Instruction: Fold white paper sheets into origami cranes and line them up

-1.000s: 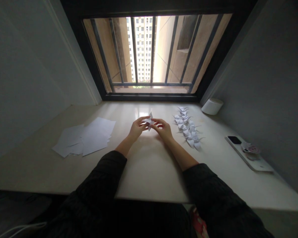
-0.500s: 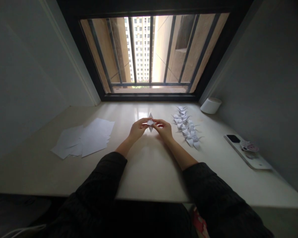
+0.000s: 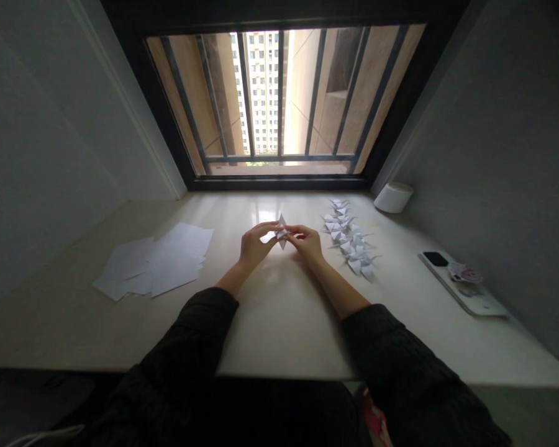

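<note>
A small folded white paper piece [image 3: 282,231] is held just above the middle of the pale table [image 3: 279,323]. My left hand [image 3: 255,243] pinches its left side with curled fingers. My right hand [image 3: 309,243] pinches its right side the same way. One pointed tip of the paper sticks up between the two hands. Both forearms in dark sleeves reach in from the near edge.
Several loose white sheets [image 3: 156,266] lie to the left. A row of several folded paper cranes [image 3: 349,239] lies to the right. A white roll [image 3: 393,197] stands at the back right, a tray with a phone [image 3: 461,280] along the right wall, a barred window [image 3: 279,99] behind.
The hands keep their pinch on the folded paper and have barely shifted; the fingers have worked slightly on it. The view has drifted a little.
</note>
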Action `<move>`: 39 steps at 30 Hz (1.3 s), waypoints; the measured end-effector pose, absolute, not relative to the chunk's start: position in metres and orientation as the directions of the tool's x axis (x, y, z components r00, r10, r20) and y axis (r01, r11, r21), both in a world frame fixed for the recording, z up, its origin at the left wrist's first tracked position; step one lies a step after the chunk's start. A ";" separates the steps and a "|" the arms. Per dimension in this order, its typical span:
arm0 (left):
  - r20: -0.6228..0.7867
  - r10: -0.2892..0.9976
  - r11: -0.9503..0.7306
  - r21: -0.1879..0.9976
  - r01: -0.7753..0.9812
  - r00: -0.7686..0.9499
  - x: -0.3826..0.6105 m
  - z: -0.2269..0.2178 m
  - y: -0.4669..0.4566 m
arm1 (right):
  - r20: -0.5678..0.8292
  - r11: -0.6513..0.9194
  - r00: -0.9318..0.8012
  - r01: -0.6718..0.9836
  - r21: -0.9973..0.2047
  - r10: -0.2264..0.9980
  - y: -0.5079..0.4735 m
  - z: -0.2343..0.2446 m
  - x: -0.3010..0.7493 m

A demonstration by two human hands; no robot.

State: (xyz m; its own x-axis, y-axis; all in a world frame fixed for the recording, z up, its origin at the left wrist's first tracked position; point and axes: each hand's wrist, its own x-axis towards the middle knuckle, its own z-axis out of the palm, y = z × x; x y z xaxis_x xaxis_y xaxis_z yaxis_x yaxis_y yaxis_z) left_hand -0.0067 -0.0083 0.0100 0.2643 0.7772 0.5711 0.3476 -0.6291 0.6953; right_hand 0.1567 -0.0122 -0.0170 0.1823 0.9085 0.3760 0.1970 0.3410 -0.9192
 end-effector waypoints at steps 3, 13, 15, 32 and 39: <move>0.594 0.763 -0.644 0.670 0.370 0.255 -0.007 0.009 -0.008 | 0.361 0.335 0.177 0.161 -0.929 0.916 -0.012 -0.018 0.157; 0.364 0.911 -0.402 0.889 0.221 0.192 -0.002 0.006 -0.004 | 0.358 0.342 0.193 0.112 -0.933 0.914 -0.014 -0.014 0.155; 0.211 0.941 -0.244 0.964 0.100 0.266 -0.002 0.002 -0.001 | 0.353 0.338 0.199 0.107 -0.935 0.914 -0.014 -0.014 0.155; 0.048 0.948 -0.029 0.998 -0.062 0.316 0.003 -0.001 -0.002 | 0.496 0.475 0.113 0.169 -0.864 0.861 -0.019 -0.009 0.153; 0.117 0.951 -0.079 0.987 -0.140 0.287 0.007 -0.006 0.000 | 0.407 0.400 0.086 0.084 -0.913 0.910 -0.012 -0.022 0.153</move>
State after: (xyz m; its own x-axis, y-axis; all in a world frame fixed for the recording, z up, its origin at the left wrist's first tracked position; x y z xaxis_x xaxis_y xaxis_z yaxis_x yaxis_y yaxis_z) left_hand 0.0067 0.0003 -0.0063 0.2868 0.9508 0.1170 -0.1399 -0.0792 0.9870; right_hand 0.1529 -0.0117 -0.0223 0.0859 0.9096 0.4065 0.0835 0.4000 -0.9127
